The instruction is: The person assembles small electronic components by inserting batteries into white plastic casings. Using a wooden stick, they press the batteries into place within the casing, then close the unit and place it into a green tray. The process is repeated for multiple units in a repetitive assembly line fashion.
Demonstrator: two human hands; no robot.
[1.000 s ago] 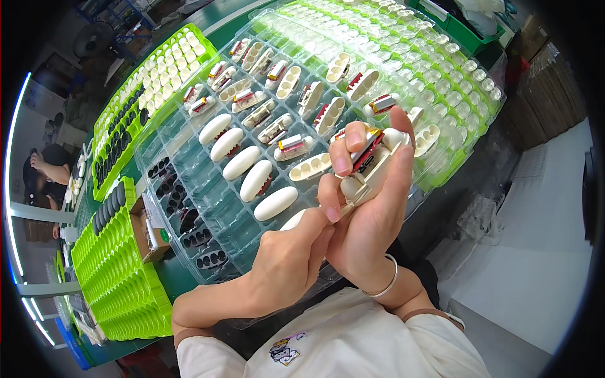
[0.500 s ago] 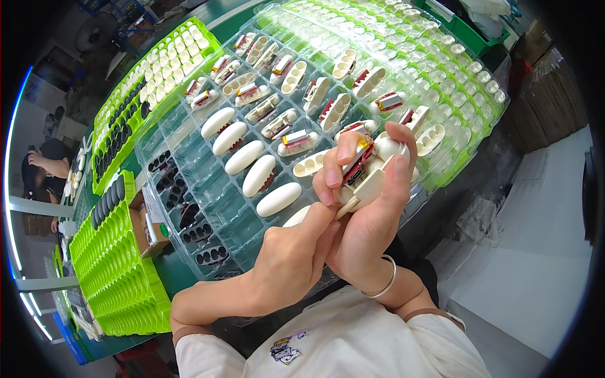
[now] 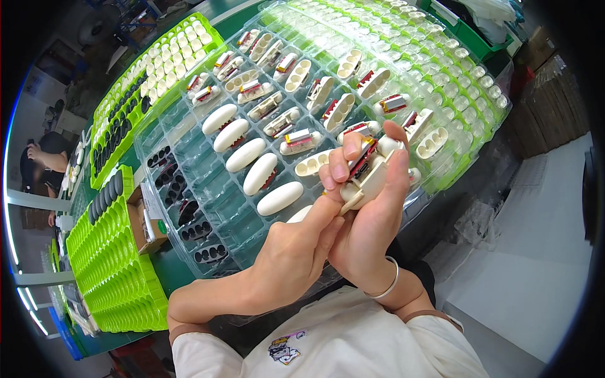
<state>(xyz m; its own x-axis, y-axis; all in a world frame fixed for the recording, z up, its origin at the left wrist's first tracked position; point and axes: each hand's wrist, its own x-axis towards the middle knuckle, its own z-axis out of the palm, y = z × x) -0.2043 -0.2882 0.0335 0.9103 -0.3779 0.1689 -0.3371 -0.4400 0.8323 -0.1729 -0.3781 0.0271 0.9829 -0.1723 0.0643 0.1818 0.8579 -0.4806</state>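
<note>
My right hand, with a white bangle at its wrist, is closed around an off-white plastic casing. Set into that casing is a dark circuit board with a yellow-and-red edged part, tilted up between thumb and fingers. My left hand is closed too, its thumb and forefinger pinched at the casing's near end, beside a slim cream-coloured tab. What lies right between the left fingertips is hidden. Under both hands is a clear compartment tray holding similar casings with red boards and silver batteries.
Smooth white oval shells and black parts sit in the tray's left compartments. Green trays stand at left, one with white and black pieces. Clear domed parts fill the far right. Another person is at far left.
Both hands keep their hold on the casing, with only slight finger shifts. The view has moved a little; the tray contents look the same.
</note>
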